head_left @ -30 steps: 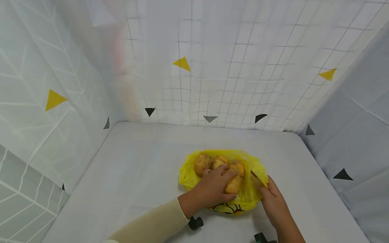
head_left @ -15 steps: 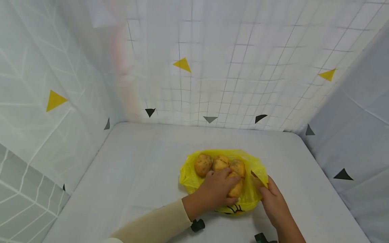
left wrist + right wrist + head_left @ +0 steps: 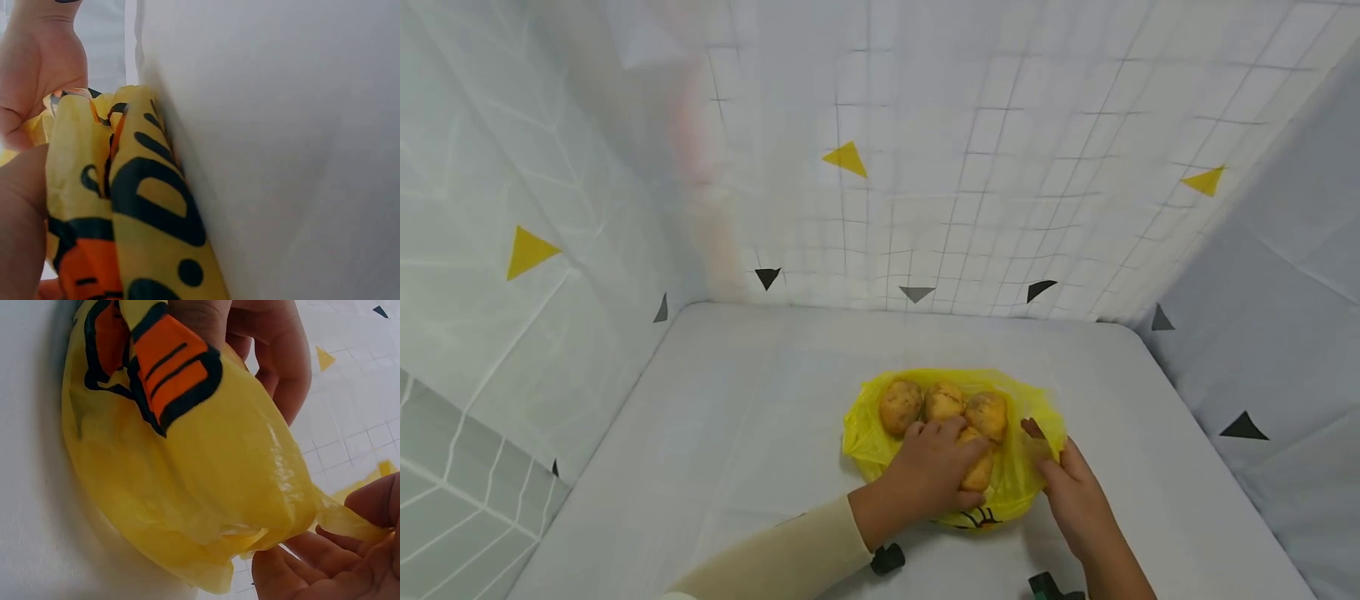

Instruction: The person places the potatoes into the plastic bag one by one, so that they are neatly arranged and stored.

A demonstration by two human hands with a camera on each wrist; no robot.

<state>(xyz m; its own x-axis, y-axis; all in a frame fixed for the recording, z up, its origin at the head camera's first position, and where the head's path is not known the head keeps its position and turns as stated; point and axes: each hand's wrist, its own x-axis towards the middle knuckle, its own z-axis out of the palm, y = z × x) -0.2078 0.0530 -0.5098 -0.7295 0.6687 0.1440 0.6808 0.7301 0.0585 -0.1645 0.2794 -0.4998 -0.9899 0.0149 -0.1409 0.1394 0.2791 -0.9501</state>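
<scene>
A thin yellow plastic bag (image 3: 859, 429) lies with its mouth open upward, several potatoes inside. Three potatoes, among them the left one (image 3: 900, 407), sit along its back. My left hand (image 3: 925, 471) reaches over the near rim and grips another potato (image 3: 979, 468) at the front, fingers and thumb curled round it. At the bag's right side, my right hand (image 3: 1081, 504) pinches the rim; in the right wrist view its thumb and fingers hold a gathered strip of plastic (image 3: 350, 519). The left wrist view shows the bag's printed side (image 3: 159, 200), the potatoes hidden.
The bag rests on a white-covered table (image 3: 760, 417). Dark wrist-mounted devices show below the left wrist (image 3: 887, 558) and beside the right wrist (image 3: 1051, 586). Pale sheets with yellow and black triangles wall the back (image 3: 790, 192) and both sides.
My left hand and the front potato have shifted slightly toward me, so more of the back potatoes shows. The right hand has drawn the bag's right rim a little outward.
</scene>
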